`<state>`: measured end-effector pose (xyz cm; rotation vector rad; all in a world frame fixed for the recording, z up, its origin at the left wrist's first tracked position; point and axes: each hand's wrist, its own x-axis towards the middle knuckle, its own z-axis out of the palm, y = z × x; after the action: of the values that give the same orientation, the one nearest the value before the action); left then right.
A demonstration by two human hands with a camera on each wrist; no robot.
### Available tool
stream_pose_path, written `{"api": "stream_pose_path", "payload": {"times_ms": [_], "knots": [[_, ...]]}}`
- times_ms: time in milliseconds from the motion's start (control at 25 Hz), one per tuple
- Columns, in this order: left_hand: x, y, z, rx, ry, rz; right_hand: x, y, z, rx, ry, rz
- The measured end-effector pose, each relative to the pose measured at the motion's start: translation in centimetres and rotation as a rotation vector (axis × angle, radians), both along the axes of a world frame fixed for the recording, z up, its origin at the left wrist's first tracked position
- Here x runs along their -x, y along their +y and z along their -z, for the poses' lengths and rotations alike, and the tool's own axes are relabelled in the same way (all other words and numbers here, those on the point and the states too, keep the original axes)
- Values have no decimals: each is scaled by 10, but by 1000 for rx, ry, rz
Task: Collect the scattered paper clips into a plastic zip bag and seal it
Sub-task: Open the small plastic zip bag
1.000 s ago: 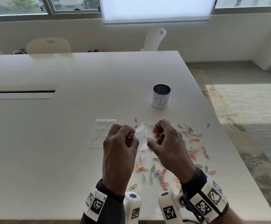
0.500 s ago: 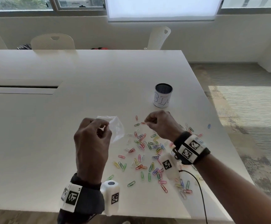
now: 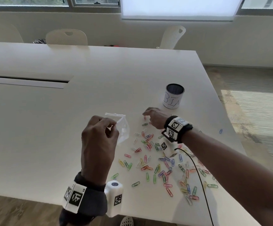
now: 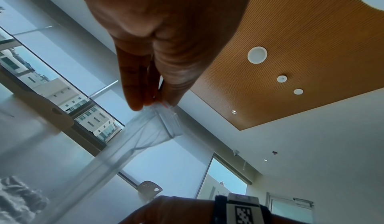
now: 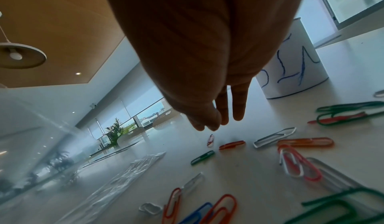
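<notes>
A small clear zip bag (image 3: 123, 130) hangs in the air above the white table (image 3: 51, 128), open edge up. My left hand (image 3: 114, 126) pinches its top strip between thumb and fingers. The left wrist view shows that pinch (image 4: 151, 103) on the bag (image 4: 153, 132). Several coloured paper clips (image 3: 157, 160) lie scattered to the right. My right hand (image 3: 144, 113) reaches over the far clips, fingers pointing down just above a pink clip (image 3: 145, 117). In the right wrist view its fingertips (image 5: 209, 125) hover over that clip (image 5: 210, 140), with nothing seen between them.
A second zip bag (image 5: 124, 170) lies flat on the table, mostly hidden behind my left hand. A white cup marked BIN (image 3: 175, 96) stands just beyond my right hand. One blue clip (image 3: 220, 131) lies near the right table edge. A cable slot (image 3: 28, 79) is far left.
My right hand let go of the bag and reached out to the far clips. My left hand moved left, keeping the bag.
</notes>
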<state>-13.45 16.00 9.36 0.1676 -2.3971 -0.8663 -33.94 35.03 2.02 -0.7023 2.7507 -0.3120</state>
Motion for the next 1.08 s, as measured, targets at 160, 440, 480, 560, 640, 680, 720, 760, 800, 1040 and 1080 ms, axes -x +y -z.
{"api": "stream_pose_path", "payload": {"times_ms": [160, 440, 480, 560, 640, 680, 720, 760, 800, 1040, 1080], "knots": [[14, -7, -4, -3, -22, 28, -13, -3, -3, -61, -33, -77], [27, -21, -3, -7, -42, 84, -53, 11, -12, 46, -109, -98], [30, -22, -2, -8, -43, 89, -59, 12, -13, 36, -106, -116], [35, -22, -3, -3, -38, 98, -69, 13, -11, -35, -74, -170], [39, -19, -4, 7, -35, 106, -78, 13, -3, -44, -24, -187], [41, -18, -5, 15, -33, 112, -82, 13, 2, -9, 3, -175], [42, -17, -5, 23, -33, 116, -86, 14, 7, 41, 35, -167], [44, -15, -5, 28, -36, 121, -90, 15, 12, 89, 72, -160], [45, -14, -4, 35, -40, 125, -92, 15, 15, 125, 105, -157], [51, -6, 1, 20, -64, 149, -100, 10, -1, 325, 212, -47], [52, -5, 1, 17, -63, 152, -104, 4, -15, 449, 214, 19]]}}
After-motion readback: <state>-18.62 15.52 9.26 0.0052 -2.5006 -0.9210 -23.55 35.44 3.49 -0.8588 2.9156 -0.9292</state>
